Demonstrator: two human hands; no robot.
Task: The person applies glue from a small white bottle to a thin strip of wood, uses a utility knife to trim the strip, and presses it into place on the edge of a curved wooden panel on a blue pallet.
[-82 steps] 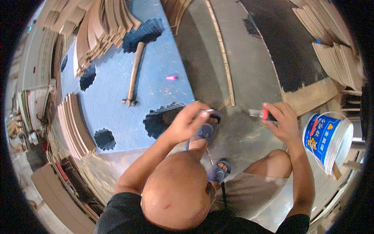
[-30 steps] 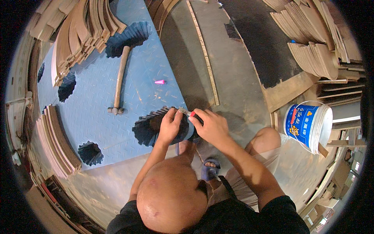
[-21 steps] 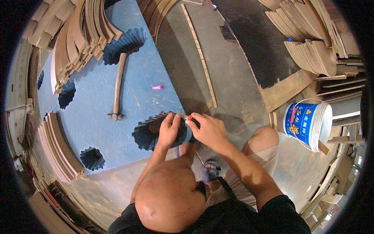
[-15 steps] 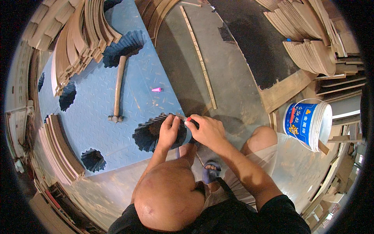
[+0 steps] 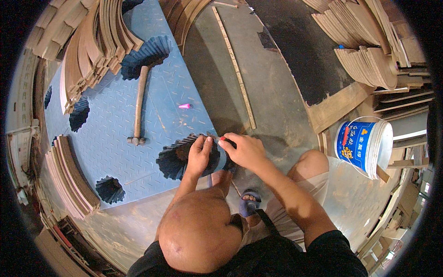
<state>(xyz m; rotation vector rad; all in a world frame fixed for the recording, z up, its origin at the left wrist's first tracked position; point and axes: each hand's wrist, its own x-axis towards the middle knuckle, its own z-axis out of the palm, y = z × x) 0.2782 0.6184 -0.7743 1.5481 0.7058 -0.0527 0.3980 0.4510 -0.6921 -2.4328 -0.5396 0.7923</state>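
A dark, ridged, fan-shaped piece (image 5: 175, 159) lies at the near edge of a blue chequer-plate sheet (image 5: 110, 138). My left hand (image 5: 199, 154) lies on this piece, its fingers curled over the ridges and holding it down. Touching it on the right, my right hand (image 5: 244, 150) grips a small red-tipped tool (image 5: 223, 137) whose tip meets the top of the ridged piece. What kind of tool it is cannot be made out. My knees and a blue sandal (image 5: 249, 201) are just below the hands.
A wooden-handled hammer (image 5: 138, 104) and a small pink cone (image 5: 184, 106) lie on the sheet. More dark fan pieces (image 5: 143, 55) sit around its rim. Curved wooden strips are stacked top left (image 5: 92, 41), left (image 5: 69, 180) and top right (image 5: 369, 55). A blue-and-white bucket (image 5: 364, 145) stands right, beside a long wooden strip (image 5: 235, 69).
My right hand has come left from beside the bucket, with the red-tipped tool, to the ridged piece next to my left hand. Over the last second both hands stay almost still.
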